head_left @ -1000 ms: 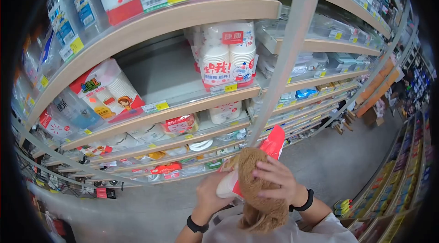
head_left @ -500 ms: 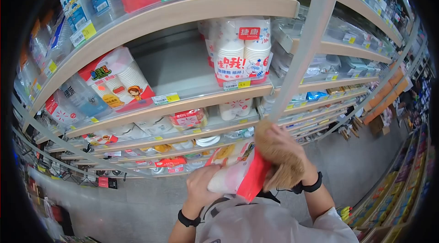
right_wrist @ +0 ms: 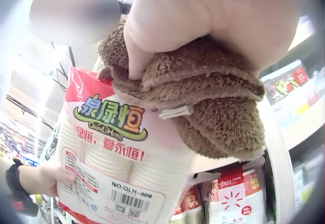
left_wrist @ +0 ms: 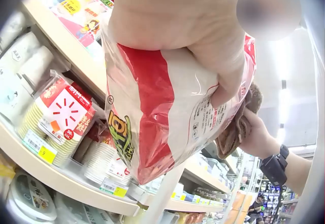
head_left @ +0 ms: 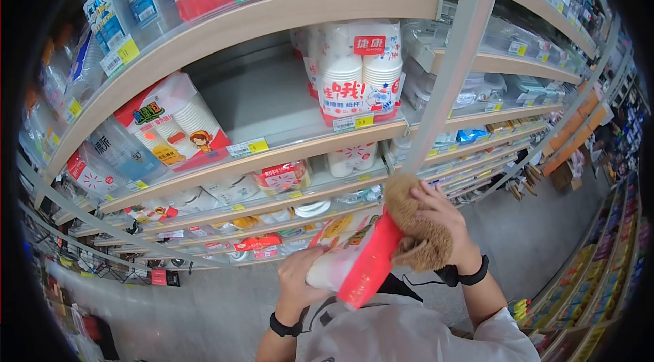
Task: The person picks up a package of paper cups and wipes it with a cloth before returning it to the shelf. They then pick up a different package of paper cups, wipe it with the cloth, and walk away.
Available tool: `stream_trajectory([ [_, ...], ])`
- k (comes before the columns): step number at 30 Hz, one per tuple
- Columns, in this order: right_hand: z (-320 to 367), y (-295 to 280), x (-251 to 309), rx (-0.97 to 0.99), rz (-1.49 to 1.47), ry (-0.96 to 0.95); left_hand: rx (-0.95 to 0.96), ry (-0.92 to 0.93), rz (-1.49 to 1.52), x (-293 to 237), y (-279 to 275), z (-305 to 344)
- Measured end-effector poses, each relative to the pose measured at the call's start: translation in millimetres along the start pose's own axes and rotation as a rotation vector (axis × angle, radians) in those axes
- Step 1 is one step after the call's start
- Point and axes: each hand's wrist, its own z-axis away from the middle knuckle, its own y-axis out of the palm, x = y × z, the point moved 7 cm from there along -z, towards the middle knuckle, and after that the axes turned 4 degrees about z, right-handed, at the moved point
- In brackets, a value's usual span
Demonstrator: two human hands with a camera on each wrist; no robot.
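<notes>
A plastic pack of paper cups with a red end (head_left: 371, 263) is held in front of the body by the left hand (head_left: 300, 280), which grips its lower left side. In the left wrist view the left thumb and fingers (left_wrist: 226, 84) lie over the pack (left_wrist: 188, 97). A folded brown fluffy cloth (head_left: 415, 225) is in the right hand (head_left: 446, 222), against the pack's red end. The right wrist view shows the right hand (right_wrist: 203, 20) pinching the cloth (right_wrist: 218, 107) over the top of the printed pack (right_wrist: 111, 158).
Shelves (head_left: 272, 147) ahead carry cup packs, among them a white and red one (head_left: 361, 82) and a red and yellow one (head_left: 174, 123). A grey upright post (head_left: 453, 62) stands between shelf sections. Grey floor (head_left: 204, 307) lies below, with more shelving (head_left: 593, 280) at the right.
The cloth has moved off the pack's face to its red end, and the pack has turned so more of it shows. Both hands keep their grip.
</notes>
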Motion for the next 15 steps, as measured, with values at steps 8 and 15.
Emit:
stream_trajectory([
  [8,3,44,24,-0.438,-0.533,0.325,0.036,-0.180,0.143,28,36,41],
  [15,29,91,44,-0.174,-0.086,-0.115,-0.337,-0.506,0.707,24,20,28],
])
